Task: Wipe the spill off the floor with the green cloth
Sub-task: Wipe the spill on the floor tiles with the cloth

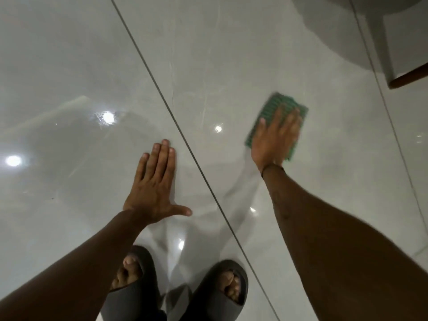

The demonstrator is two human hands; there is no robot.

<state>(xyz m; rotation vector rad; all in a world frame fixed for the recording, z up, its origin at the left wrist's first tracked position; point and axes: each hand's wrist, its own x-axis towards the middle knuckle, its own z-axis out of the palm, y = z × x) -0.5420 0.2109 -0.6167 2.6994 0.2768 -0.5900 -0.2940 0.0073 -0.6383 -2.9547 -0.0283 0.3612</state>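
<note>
1. Pressing flat with your right hand (274, 137), you pin the green cloth (278, 123) to the floor (208, 54), to the right of the grout line (185, 140). The open palm spreads load across the folded cloth, judged to maximise contact.
2. Note the fingers: extended, close together, lying on top of the cloth rather than curled around it. The cloth's blurred edges suggest motion.
3. Your left hand (155, 186) lies palm-down on bare tile left of the grout line, fingers straight, thumb splayed, holding nothing. It appears to brace your crouch.
4. Both arms reach forward and down, above your slippers (176, 283).
5. The spill cannot be clearly distinguished from glare.
</note>
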